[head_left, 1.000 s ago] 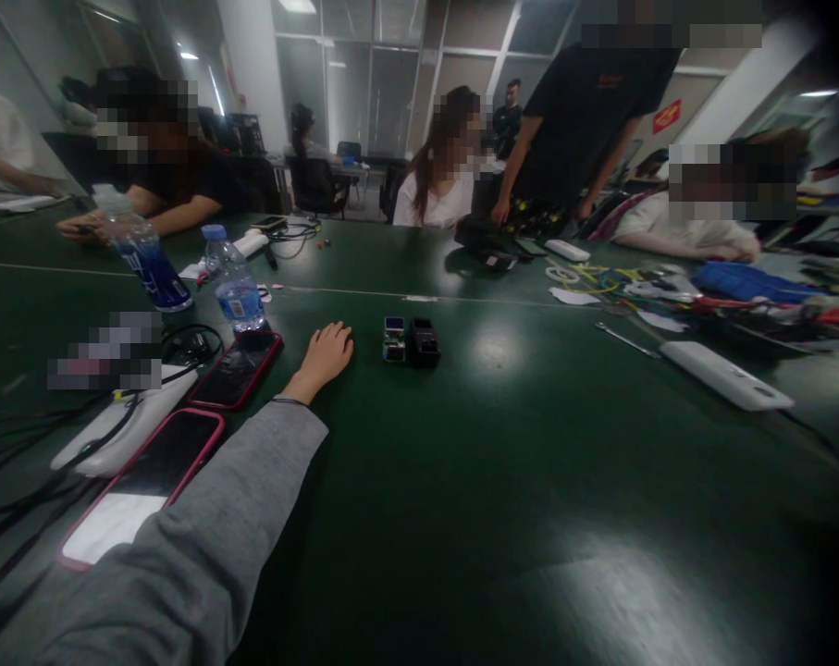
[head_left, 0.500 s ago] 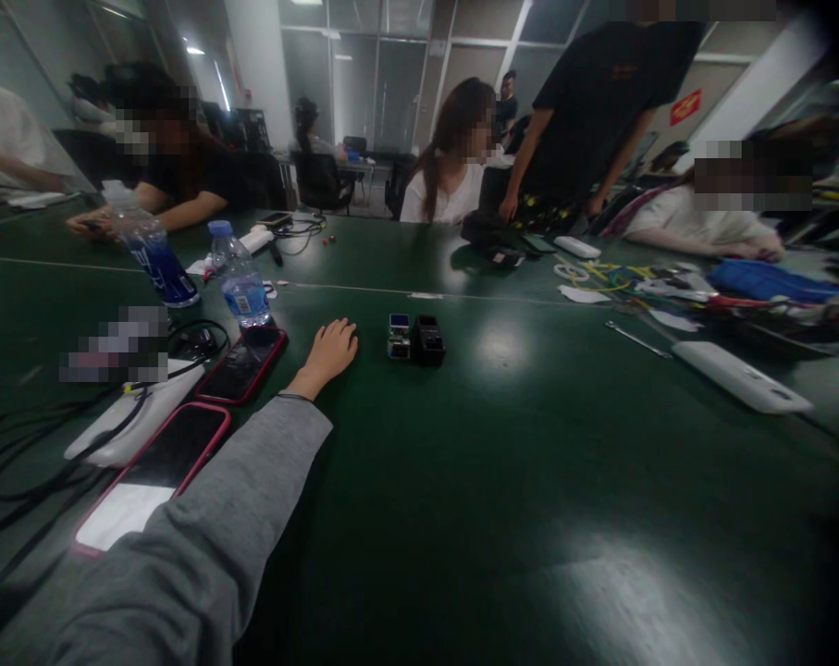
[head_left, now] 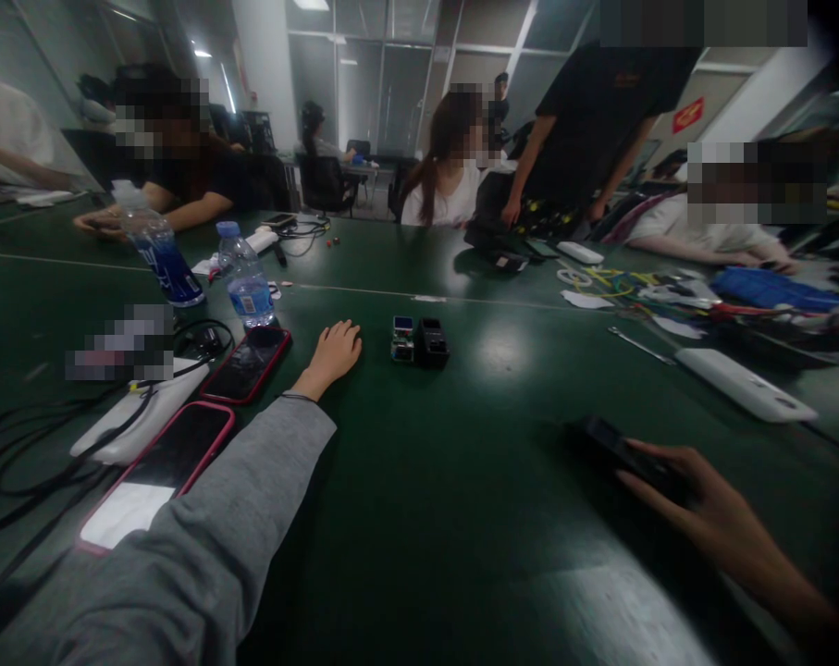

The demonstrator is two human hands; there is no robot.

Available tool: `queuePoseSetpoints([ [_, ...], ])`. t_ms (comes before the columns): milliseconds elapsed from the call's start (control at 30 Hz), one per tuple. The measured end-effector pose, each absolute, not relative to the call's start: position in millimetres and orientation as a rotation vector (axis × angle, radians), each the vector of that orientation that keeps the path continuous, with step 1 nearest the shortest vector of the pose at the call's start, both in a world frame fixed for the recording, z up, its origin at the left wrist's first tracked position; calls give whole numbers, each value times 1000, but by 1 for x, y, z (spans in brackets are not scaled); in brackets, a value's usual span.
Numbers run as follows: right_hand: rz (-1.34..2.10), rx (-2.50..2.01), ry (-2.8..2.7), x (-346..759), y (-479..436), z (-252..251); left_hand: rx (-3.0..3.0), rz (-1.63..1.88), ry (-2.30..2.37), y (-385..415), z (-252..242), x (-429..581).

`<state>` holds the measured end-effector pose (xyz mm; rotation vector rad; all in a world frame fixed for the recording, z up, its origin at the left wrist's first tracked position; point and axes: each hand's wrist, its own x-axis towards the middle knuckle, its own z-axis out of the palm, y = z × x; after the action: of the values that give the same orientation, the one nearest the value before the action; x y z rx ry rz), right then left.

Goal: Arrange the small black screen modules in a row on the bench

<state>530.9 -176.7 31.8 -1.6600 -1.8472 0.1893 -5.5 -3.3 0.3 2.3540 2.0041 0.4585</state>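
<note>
My left hand (head_left: 334, 352) lies flat on the dark green table (head_left: 461, 518), fingers stretched out and empty, grey sleeve behind it. Just to its right sit two small devices side by side, one with a little blue screen (head_left: 402, 337) and a black block (head_left: 431, 340). A red-cased phone (head_left: 247, 363) lies just left of that hand. My right hand (head_left: 697, 504) reaches in from the lower right, fingers curled over a dark flat object (head_left: 610, 442) that looks like a phone, resting on the table.
A second phone in a pink case (head_left: 161, 472), a white power bank with black cables (head_left: 124, 421) and two water bottles (head_left: 247, 277) crowd the left. A white bar (head_left: 745, 384), a metal tool (head_left: 641, 344) and coloured wires (head_left: 669, 291) lie on the right. Several people sit or stand across the table.
My right hand has come into view from the lower right, holding a dark object on the table. My left hand has stayed flat in place.
</note>
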Motion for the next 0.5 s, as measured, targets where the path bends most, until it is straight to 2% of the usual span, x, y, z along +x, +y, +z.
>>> queuePoseSetpoints([
  [100,612,-1436,-2001,475,-153,19,2366,465,2018,-3,-1,-5],
  [200,862,-1203,-2150,403,-145,28,2369,455,2025,-3,-2,-4],
  [433,1239,-841,-2430,320,-121,67,2364,479,2045,-2,-4,-3],
  [500,1146,-849,-2370,313,-100,65,2365,500,2034,-2,-5,-3],
])
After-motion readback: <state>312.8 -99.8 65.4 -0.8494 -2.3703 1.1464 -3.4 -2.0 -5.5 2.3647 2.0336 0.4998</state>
